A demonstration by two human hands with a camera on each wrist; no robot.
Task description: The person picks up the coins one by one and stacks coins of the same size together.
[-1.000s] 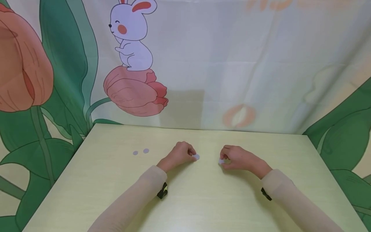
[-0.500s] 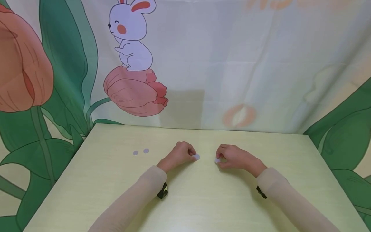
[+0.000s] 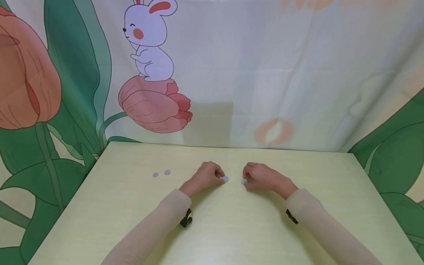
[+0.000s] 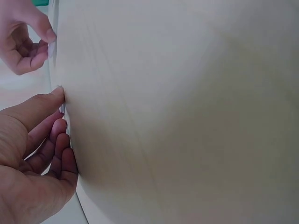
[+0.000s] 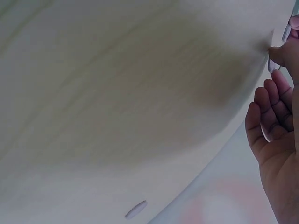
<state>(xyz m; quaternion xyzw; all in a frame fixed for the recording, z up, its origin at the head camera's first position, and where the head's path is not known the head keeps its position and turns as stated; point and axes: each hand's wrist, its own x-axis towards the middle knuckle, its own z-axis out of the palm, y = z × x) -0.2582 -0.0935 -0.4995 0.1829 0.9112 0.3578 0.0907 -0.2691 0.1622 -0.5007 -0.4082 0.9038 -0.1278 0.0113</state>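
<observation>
Head view: the left hand (image 3: 204, 175) pinches one pale disc (image 3: 225, 179); at that hand's three o'clock, the right hand (image 3: 264, 178) pinches a second disc (image 3: 243, 181), just apart. Two loose discs (image 3: 167, 172) lie at the left hand's nine o'clock. Light edge grips should work best.

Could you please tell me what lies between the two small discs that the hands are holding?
In the head view, only bare tabletop lies between the left disc, pinched by the left hand, and the right disc, pinched by the right hand.
</observation>
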